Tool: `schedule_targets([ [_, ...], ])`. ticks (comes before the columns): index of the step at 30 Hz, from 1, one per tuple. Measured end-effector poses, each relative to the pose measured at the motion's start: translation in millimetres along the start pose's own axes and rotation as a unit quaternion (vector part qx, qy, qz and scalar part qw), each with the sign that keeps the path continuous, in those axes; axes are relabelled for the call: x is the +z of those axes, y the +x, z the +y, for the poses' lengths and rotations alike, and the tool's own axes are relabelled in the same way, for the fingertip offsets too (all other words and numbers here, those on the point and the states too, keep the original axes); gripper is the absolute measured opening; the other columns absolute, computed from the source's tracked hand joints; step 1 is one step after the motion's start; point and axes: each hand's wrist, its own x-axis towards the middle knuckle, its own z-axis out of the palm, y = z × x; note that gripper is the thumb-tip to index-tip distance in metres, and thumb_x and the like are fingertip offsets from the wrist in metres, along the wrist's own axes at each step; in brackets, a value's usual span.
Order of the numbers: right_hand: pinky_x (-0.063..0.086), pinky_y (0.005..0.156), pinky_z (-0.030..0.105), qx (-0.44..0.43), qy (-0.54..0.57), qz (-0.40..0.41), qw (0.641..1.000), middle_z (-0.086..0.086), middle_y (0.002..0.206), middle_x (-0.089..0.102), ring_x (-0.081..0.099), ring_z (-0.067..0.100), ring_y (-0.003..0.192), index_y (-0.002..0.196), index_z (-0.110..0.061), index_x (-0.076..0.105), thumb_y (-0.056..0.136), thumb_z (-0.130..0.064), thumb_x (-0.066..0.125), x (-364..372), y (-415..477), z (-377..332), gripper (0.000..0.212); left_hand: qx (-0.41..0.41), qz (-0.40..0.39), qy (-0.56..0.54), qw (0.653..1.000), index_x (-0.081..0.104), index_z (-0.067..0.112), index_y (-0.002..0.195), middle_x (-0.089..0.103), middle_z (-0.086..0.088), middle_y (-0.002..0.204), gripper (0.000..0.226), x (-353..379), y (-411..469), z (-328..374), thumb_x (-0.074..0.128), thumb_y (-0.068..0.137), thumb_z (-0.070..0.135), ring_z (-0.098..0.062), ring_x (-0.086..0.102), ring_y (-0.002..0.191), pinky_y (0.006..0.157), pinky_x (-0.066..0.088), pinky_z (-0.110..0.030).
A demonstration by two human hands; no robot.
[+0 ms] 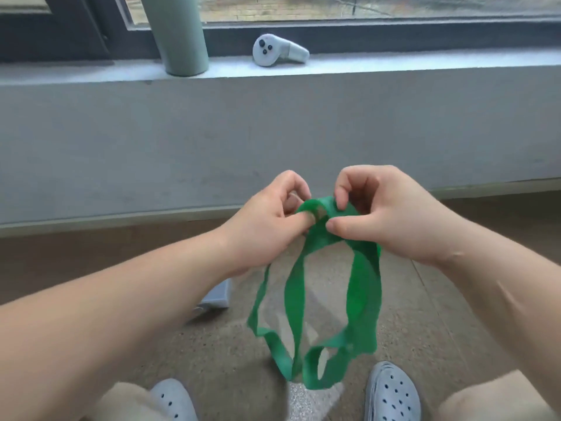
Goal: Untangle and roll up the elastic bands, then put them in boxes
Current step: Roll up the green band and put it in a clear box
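Speckled floor (431, 317) below a grey window ledge (394, 63): you hold a green elastic band (362, 299) in the air, its twisted loops hanging above your shoes (393, 393). Your left hand (267, 220) pinches its top, and your right hand (385, 214) pinches the same bunch just beside it. Untangling looks unfinished, with rolling and boxing still to do. A grey box (217, 294) lies by your left forearm. A tumbler (179, 34) and a white controller (277, 51) sit on the ledge.

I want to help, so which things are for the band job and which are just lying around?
For the job: green stretchy elastic band, pinched by left hand and right hand; probably the small grey box.
Lying about: tall pale-green bottle, white plastic controller.
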Motion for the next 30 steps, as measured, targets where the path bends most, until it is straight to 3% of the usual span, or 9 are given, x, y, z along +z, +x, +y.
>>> schedule_targets([
  [3,0.029,0.058,0.043,0.004,0.052,0.003,0.999,0.010,0.071,0.040,0.033,0.026,0.065,0.080,-0.017,0.053,0.068,-0.009,0.067,4,-5,9,0.020,-0.050,-0.046,-0.018,0.998,0.059,0.027,0.117,0.066,-0.023,0.104,0.033,3,-9,-16,0.068,0.085,0.025,-0.027,0.064,0.091,0.090,0.050,-0.057],
  [6,0.032,0.061,0.039,-0.004,0.088,0.004,0.996,0.008,0.075,0.043,0.037,0.022,0.068,0.083,-0.016,0.053,0.070,-0.004,0.061,5,-5,12,0.020,-0.073,-0.111,0.000,0.991,0.058,0.024,0.129,0.068,-0.006,0.123,0.049,3,-12,-30,0.076,0.084,0.018,-0.015,0.065,0.115,0.098,0.052,-0.033],
  [9,0.037,0.063,0.041,-0.010,0.160,0.012,0.987,0.011,0.080,0.050,0.045,0.026,0.070,0.086,-0.017,0.052,0.075,0.000,0.060,4,-4,12,0.022,-0.076,-0.097,0.010,0.992,0.055,0.030,0.130,0.068,0.001,0.123,0.062,10,-9,-43,0.084,0.079,0.009,-0.007,0.065,0.114,0.086,0.052,-0.021],
  [12,0.040,0.057,0.034,-0.022,0.183,0.009,0.983,0.012,0.080,0.051,0.047,0.025,0.067,0.088,-0.016,0.051,0.078,-0.001,0.061,4,-3,12,0.021,-0.061,-0.061,0.028,0.996,0.058,0.032,0.122,0.072,0.005,0.111,0.053,20,-5,-57,0.081,0.082,0.005,-0.006,0.068,0.108,0.086,0.055,-0.026],
  [14,0.039,0.054,0.032,-0.021,0.182,0.005,0.983,0.011,0.078,0.050,0.047,0.024,0.062,0.087,-0.017,0.052,0.078,-0.001,0.060,5,-2,14,0.020,-0.058,-0.041,0.025,0.997,0.061,0.025,0.119,0.074,0.001,0.108,0.043,19,-2,-64,0.073,0.085,0.002,-0.016,0.071,0.104,0.090,0.058,-0.035],
  [17,0.030,0.056,0.038,-0.006,0.150,0.005,0.989,0.011,0.077,0.046,0.038,0.027,0.064,0.083,-0.021,0.053,0.075,-0.001,0.058,8,0,19,0.022,-0.055,-0.006,0.088,0.995,0.062,0.026,0.113,0.073,-0.002,0.106,0.037,11,4,-71,0.067,0.078,0.016,-0.027,0.070,0.102,0.093,0.056,-0.051],
  [22,0.025,0.053,0.035,0.007,0.125,0.028,0.992,0.009,0.073,0.043,0.032,0.026,0.063,0.080,-0.022,0.053,0.072,-0.003,0.057,16,2,23,0.020,-0.074,0.063,0.190,0.977,0.062,0.033,0.097,0.069,0.014,0.098,0.021,7,10,-84,0.068,0.081,0.021,-0.013,0.065,0.099,0.091,0.054,-0.040],
  [27,0.033,0.061,0.039,-0.023,0.185,0.056,0.981,0.013,0.080,0.045,0.041,0.029,0.069,0.084,-0.019,0.052,0.077,-0.001,0.055,15,1,13,0.020,-0.119,-0.023,0.151,0.981,0.059,0.045,0.106,0.065,0.020,0.119,0.030,13,3,-111,0.075,0.081,0.050,-0.012,0.062,0.116,0.103,0.048,-0.043],
  [30,0.038,0.057,0.028,-0.060,0.248,0.092,0.963,0.008,0.078,0.046,0.044,0.021,0.064,0.084,-0.018,0.049,0.082,0.009,0.050,7,1,4,0.027,-0.141,-0.092,0.132,0.977,0.055,0.051,0.113,0.065,0.016,0.119,0.049,20,-5,-117,0.082,0.072,0.055,-0.003,0.060,0.114,0.103,0.050,-0.038],
])
